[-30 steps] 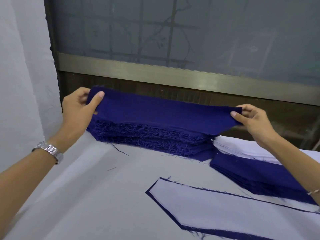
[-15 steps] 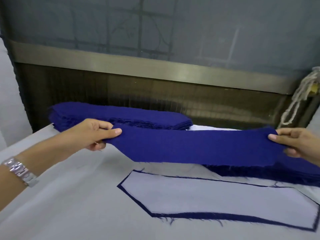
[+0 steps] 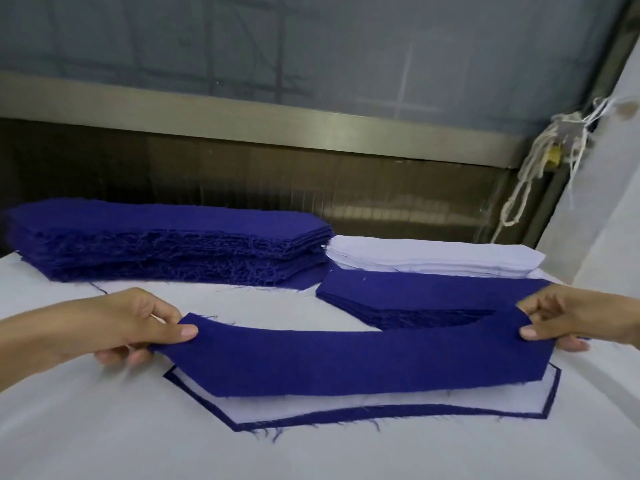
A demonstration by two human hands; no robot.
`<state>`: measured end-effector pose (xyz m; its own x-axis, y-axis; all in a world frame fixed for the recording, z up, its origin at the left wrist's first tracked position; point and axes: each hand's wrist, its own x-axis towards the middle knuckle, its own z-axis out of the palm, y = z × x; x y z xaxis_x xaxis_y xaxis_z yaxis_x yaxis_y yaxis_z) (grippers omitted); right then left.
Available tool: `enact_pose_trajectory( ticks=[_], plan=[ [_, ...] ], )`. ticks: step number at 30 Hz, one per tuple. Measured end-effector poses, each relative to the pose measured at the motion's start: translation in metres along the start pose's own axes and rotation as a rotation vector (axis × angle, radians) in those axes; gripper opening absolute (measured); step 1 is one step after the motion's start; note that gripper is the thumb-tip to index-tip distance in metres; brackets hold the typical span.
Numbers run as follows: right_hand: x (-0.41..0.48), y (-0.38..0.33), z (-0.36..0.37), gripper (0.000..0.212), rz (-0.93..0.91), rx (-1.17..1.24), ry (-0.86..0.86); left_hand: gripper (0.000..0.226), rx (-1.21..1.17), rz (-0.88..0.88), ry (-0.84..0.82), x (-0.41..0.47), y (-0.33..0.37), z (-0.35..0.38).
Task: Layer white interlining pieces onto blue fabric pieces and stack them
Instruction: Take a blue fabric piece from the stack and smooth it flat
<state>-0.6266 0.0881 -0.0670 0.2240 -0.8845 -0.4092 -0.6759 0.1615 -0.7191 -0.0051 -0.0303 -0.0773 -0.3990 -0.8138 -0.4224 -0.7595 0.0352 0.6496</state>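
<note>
From where I stand, the left hand (image 3: 138, 327) pinches the left end of a blue fabric piece (image 3: 346, 362), thumb on top, fingers (image 3: 135, 358) curled beneath. Behind it on the tabletop (image 3: 104, 427) sits the tall blue stack (image 3: 166, 244). The held piece hangs in a shallow sag just above the layered pair (image 3: 346, 419), where white interlining (image 3: 311, 408) lies on blue with a thin blue border showing around it. Further right, the white interlining stack (image 3: 433, 259) rests behind a lower blue stack (image 3: 415, 292). The right hand (image 3: 568, 320) pinches the piece's other end the same way, thumb over, fingers under.

To my eye the step is laying this piece squarely over the pair. I would pull both ends gently apart to take out the sag, match the angled left corner to the corner below, and lower straight down without sliding, since dragging could shift the light interlining. The frayed edges look ready to snag, so both hands should let go together.
</note>
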Motion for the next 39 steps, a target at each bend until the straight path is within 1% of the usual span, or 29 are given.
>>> enact_pose_trajectory(
  ticks=[4, 9, 15, 20, 22, 24, 28, 32, 35, 39],
  plan=[
    [0.0, -0.005, 0.006, 0.043, -0.015, -0.015, -0.069, 0.064, 0.01, -0.045, -0.018, -0.001, -0.001, 0.003],
    [0.001, -0.011, 0.014, 0.043, 0.029, -0.018, -0.098, 0.073, 0.075, -0.033, -0.008, -0.004, 0.001, 0.008],
    [0.0, -0.018, 0.021, 0.038, 0.081, -0.035, -0.087, 0.068, 0.076, -0.01, 0.035, -0.007, 0.001, 0.014],
    [-0.003, -0.023, 0.023, 0.04, 0.106, -0.025, -0.063, 0.076, 0.042, 0.01, 0.048, -0.011, 0.005, 0.018],
    [-0.005, -0.026, 0.024, 0.038, 0.118, -0.015, -0.07, 0.077, 0.047, 0.017, 0.049, -0.013, 0.007, 0.019],
    [-0.007, -0.03, 0.024, 0.033, 0.131, 0.001, -0.076, 0.073, 0.042, 0.02, 0.058, -0.014, 0.01, 0.02],
    [-0.008, -0.033, 0.026, 0.027, 0.148, 0.004, -0.062, 0.053, 0.033, 0.004, 0.082, -0.018, 0.016, 0.024],
    [-0.009, -0.033, 0.027, 0.022, 0.163, 0.009, -0.051, 0.046, 0.022, 0.003, 0.084, -0.02, 0.021, 0.028],
    [-0.009, -0.032, 0.026, 0.023, 0.172, 0.011, -0.057, 0.042, 0.023, -0.001, 0.087, -0.02, 0.023, 0.031],
    [-0.009, -0.031, 0.025, 0.032, 0.173, 0.009, -0.054, 0.045, 0.051, -0.007, 0.104, -0.021, 0.022, 0.032]
  ],
)
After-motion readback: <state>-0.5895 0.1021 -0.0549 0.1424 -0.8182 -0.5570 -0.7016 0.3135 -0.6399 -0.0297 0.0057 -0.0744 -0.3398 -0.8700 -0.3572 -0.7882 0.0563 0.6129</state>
